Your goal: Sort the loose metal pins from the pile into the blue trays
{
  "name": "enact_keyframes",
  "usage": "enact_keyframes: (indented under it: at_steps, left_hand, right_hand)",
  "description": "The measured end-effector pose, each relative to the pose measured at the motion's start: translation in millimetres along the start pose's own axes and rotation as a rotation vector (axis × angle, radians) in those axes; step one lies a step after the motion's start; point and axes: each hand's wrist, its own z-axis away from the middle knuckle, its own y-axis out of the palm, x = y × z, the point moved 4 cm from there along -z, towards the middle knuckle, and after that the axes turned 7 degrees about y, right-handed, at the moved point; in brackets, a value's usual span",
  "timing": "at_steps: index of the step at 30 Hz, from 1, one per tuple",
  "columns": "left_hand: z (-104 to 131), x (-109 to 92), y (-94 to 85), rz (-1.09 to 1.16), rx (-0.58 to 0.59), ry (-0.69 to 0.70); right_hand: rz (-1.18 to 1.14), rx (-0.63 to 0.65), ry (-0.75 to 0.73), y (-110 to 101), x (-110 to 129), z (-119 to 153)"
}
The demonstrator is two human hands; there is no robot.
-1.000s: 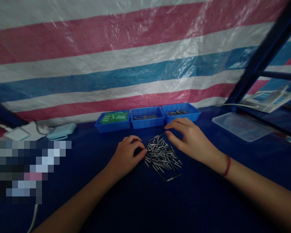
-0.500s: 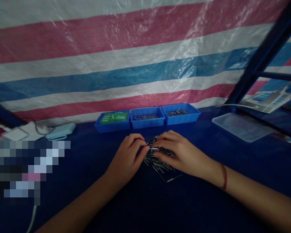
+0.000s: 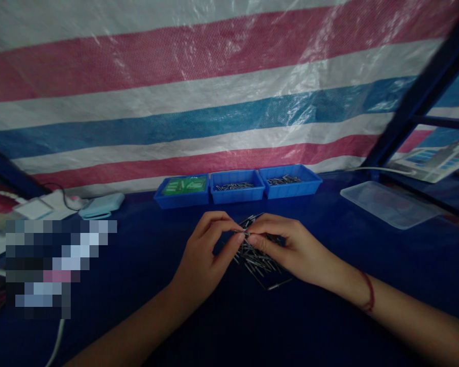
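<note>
My left hand [image 3: 210, 247] pinches a small, thin metal pin [image 3: 245, 233] between thumb and forefinger. My right hand [image 3: 290, 244] meets it from the other side, thumb and fingertips closed on the same pin. Most of the pin is covered by fingertips, so its exact kind cannot be made out. Just under and behind both hands lies a heap of slim metal pins [image 3: 258, 262], partly covered by my right hand. The heap rests on something flat with a thin, shiny corner near me.
Along the back stand a blue bin [image 3: 181, 202] with a green packet, a second blue bin [image 3: 237, 196] and a third [image 3: 294, 189], both with metal pins. At right lies a clear plastic lid [image 3: 390, 206]. A light-blue case [image 3: 103, 205] and cables occupy the left.
My right hand has closed its fingertips onto the pin at my left fingertips; before, its fingers were apart over the heap. The view has shifted slightly.
</note>
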Motion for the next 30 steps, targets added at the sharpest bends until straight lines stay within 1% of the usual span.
enact_keyframes:
  at_steps: [9,16,21,30]
  left_hand:
    - [0.1,-0.5,0.0,0.033,-0.017,-0.008]
    - [0.5,-1.6,0.5,0.028,-0.004,-0.014]
    - [1.7,-1.8,0.1,0.03,-0.007,-0.018]
    - [1.9,0.6,1.0,0.015,0.001,-0.032]
  right_hand:
    - [-0.03,0.008,0.028,1.1,-1.1,0.7]
    - [0.008,-0.012,0.031,0.0,0.2,0.5]
    - [0.019,-0.055,0.038,-1.0,-0.8,1.0]
    - [-0.031,-0.211,0.019,-7.5,-2.7,0.5]
